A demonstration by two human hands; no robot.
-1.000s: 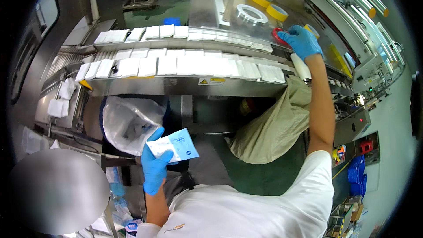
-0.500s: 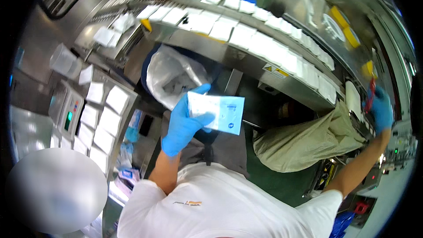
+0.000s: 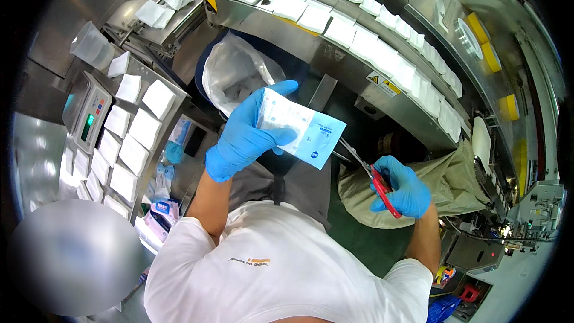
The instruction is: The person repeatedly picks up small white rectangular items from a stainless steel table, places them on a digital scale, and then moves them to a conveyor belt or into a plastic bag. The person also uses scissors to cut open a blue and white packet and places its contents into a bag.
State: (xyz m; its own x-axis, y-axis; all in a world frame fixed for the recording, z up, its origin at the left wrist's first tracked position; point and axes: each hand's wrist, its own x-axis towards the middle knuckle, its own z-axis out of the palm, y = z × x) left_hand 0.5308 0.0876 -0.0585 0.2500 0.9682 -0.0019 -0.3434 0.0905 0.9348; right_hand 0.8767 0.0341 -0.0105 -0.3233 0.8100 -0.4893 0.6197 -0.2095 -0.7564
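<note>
In my blue-gloved left hand (image 3: 251,128) I grip a flat white and light-blue sachet (image 3: 306,131), thumb across its face. It is held in front of my body, its blue end pointing right. My right hand (image 3: 404,188), gloved in blue too, is closed round the red handles of a pair of scissors (image 3: 382,190). The metal blades (image 3: 353,151) point up and left, with their tips close to the sachet's right edge. Whether they touch it I cannot tell.
Ahead, a conveyor (image 3: 335,51) carries rows of folded white wipes. A bin with a clear plastic liner (image 3: 224,72) stands before it. On the left are a digital scale (image 3: 89,110) and a metal tray (image 3: 170,87) of white stacks. A beige sack (image 3: 442,179) lies at right.
My right hand has brought the scissors from the far right in beside the sachet. My left hand still holds the sachet, now tilted, its blue end lower.
</note>
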